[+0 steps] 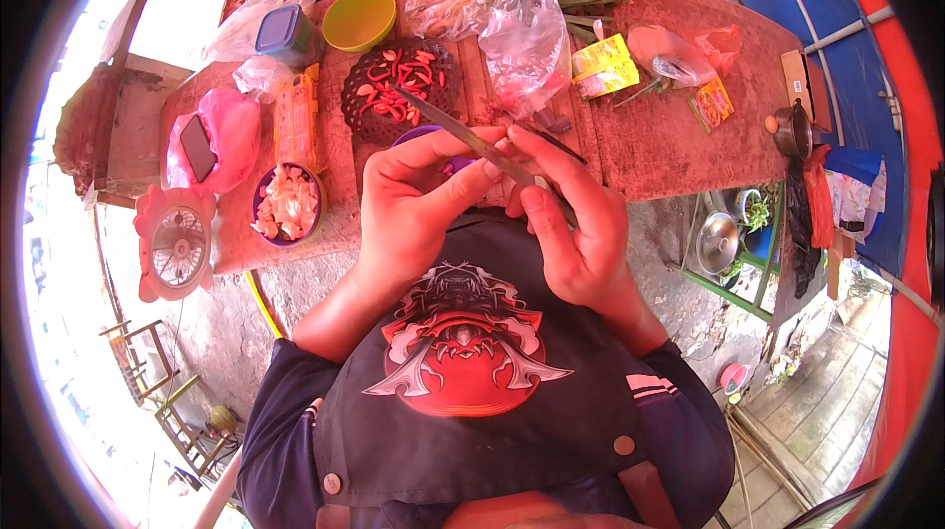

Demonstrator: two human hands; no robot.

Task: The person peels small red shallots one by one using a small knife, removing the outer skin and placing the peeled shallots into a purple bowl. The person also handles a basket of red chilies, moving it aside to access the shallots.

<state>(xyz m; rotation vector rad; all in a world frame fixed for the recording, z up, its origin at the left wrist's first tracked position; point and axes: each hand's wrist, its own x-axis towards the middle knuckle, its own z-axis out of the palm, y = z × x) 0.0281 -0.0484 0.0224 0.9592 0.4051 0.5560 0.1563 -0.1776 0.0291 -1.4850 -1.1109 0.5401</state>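
Both hands meet in front of my apron, over the table's near edge. My right hand [579, 234] grips a kitchen knife [465, 134], its blade pointing up and left across my left fingers. My left hand [413, 204] pinches forefinger and thumb close to the blade, around a small food piece [503, 144] mostly hidden by fingertips. Behind the left fingers a purple bowl [417, 134] shows in part; its contents are largely covered. Farther back, a dark perforated basket [354, 112] holds red chillies [399, 104] and pale cloves.
A bowl of pale chopped pieces [286, 204] stands left, near a pink fan [177, 245] and a phone [198, 149] on a pink bag. A yellow-green bowl [359, 18], lidded container [284, 34], plastic bags [524, 34] and yellow packets [605, 65] occupy the wooden table [694, 160].
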